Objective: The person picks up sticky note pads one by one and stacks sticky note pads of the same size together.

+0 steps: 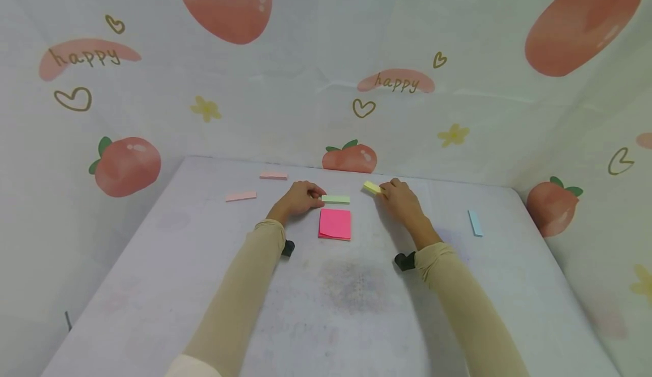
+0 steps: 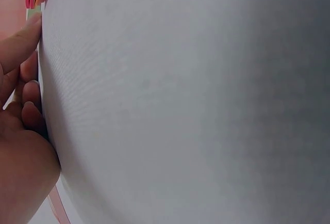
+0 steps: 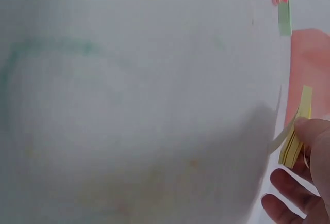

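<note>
Near the back of the table, my left hand (image 1: 300,197) pinches the left end of a green sticky note strip pad (image 1: 336,200) between thumb and fingertips. A bright pink square sticky note pad (image 1: 335,224) lies just in front of it, its edge showing several colours in the left wrist view. To the right, my right hand (image 1: 403,201) grips a narrow yellow sticky note pad (image 1: 371,187), tilted above the table. In the right wrist view the thumb presses the yellow pad (image 3: 292,150), and a thin sheet curls away from its side.
Two pale pink strip pads (image 1: 241,196) lie at the back left. A light blue strip pad (image 1: 475,223) sits on the right side of the white table (image 1: 356,331). A fruit-patterned cloth (image 1: 290,99) hangs behind the table and around its sides.
</note>
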